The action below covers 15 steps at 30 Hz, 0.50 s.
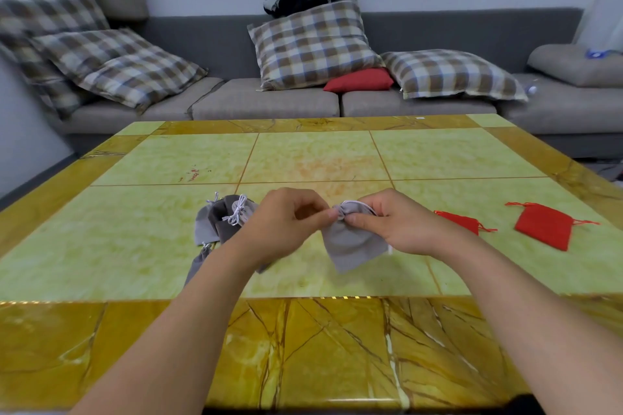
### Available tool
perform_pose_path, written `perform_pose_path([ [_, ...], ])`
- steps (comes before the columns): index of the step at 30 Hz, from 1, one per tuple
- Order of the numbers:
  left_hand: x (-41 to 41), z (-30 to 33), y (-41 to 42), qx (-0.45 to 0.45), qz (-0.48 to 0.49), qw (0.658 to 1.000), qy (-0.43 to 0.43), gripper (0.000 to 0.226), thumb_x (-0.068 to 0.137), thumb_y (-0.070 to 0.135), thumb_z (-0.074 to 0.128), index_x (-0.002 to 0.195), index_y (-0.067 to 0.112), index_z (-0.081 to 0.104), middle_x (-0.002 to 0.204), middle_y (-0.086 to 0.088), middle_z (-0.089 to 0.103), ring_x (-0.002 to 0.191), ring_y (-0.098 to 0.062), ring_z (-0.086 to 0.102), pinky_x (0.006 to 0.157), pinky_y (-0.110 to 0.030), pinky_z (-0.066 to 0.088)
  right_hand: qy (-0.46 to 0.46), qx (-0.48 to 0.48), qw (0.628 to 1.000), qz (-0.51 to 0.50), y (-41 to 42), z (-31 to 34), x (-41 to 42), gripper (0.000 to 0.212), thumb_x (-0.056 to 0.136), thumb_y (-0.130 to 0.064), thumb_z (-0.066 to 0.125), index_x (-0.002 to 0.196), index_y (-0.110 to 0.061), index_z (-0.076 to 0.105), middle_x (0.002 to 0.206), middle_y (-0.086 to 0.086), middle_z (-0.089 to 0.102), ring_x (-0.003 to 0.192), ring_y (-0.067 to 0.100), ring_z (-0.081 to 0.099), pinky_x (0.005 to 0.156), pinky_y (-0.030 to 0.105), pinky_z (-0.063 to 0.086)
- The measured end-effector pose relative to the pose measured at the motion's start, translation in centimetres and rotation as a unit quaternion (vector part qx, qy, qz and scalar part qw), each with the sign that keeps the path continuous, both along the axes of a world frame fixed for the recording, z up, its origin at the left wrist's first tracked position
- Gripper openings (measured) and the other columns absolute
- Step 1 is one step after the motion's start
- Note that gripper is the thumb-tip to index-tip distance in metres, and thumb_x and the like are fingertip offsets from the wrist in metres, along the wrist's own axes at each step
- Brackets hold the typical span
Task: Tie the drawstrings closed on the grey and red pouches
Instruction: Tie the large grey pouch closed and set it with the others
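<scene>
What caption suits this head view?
Both hands pinch a grey pouch neck; red pouches wait on the table.

A single wide-angle view looks from the person's head, forward and down across the table (337,158), whose near edge fills the bottom of the picture. Both forearms reach in from the lower corners, so the left hand (286,222) and right hand (401,226) sit close, near the middle. Farther off, the sofa (269,101) and wall close the top.
</scene>
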<state>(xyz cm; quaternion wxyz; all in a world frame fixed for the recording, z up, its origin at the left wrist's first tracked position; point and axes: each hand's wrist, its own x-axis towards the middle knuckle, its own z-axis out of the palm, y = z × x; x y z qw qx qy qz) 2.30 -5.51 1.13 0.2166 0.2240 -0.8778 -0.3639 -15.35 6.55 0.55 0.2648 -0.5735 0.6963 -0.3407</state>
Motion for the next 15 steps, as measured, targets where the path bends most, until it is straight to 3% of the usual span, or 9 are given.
perform_pose_path([
  [3,0.1,-0.6,-0.1,-0.045,-0.033,0.998,0.005,0.022,0.093,0.025,0.067,0.073,0.016,0.069,0.060,0.000,0.063,0.053,-0.008,0.049,0.053,-0.028,0.043,-0.037,-0.003,0.999,-0.001,0.2,0.2,-0.4,0.026,0.099,-0.030,0.058,0.088,-0.011,0.073,0.076,0.002,0.060,0.071,0.014,0.049,0.067,0.032,0.034],
  [6,-0.1,-0.7,-0.3,-0.010,-0.017,1.000,0.012,0.025,0.094,0.020,0.065,0.071,0.014,0.067,0.055,0.004,0.057,0.048,-0.006,0.047,0.050,-0.022,0.040,-0.037,-0.003,0.999,-0.010,0.4,0.2,-1.0,0.040,0.100,-0.038,0.053,0.093,-0.003,0.069,0.075,0.015,0.055,0.073,0.017,0.043,0.069,0.034,0.032],
  [9,-0.5,-1.0,0.3,0.011,-0.016,0.999,-0.032,0.029,0.099,0.034,0.056,0.076,0.019,0.065,0.067,0.001,0.063,0.059,-0.012,0.055,0.059,-0.032,0.049,-0.027,-0.040,0.998,-0.039,0.3,0.2,-1.0,0.033,0.103,-0.032,0.050,0.097,-0.010,0.074,0.095,0.016,0.074,0.080,0.024,0.060,0.076,0.035,0.042],
  [11,-0.7,-1.1,0.6,0.011,-0.014,0.998,-0.059,0.039,0.100,0.044,0.048,0.076,0.018,0.065,0.075,-0.003,0.067,0.069,-0.019,0.061,0.066,-0.037,0.053,-0.056,-0.074,0.994,-0.066,0.0,0.5,-0.4,0.030,0.104,-0.024,0.048,0.101,-0.015,0.076,0.102,0.009,0.076,0.090,0.017,0.068,0.081,0.027,0.048],
  [13,-0.9,-1.1,0.6,0.017,-0.018,0.998,-0.057,0.045,0.101,0.043,0.046,0.073,0.013,0.064,0.071,-0.002,0.068,0.068,-0.013,0.064,0.065,-0.029,0.052,-0.079,-0.076,0.991,-0.075,-0.1,0.6,0.0,0.030,0.105,-0.022,0.046,0.104,-0.017,0.075,0.103,0.004,0.076,0.093,0.010,0.067,0.087,0.026,0.050],
  [15,-0.8,-1.0,0.7,0.009,-0.016,0.999,-0.050,0.046,0.102,0.037,0.048,0.065,0.013,0.061,0.061,0.002,0.064,0.054,-0.003,0.057,0.057,-0.018,0.046,-0.056,-0.051,0.995,-0.072,-0.2,0.3,-0.1,0.034,0.105,-0.029,0.045,0.100,-0.013,0.075,0.101,0.009,0.076,0.088,0.014,0.065,0.088,0.038,0.051],
])
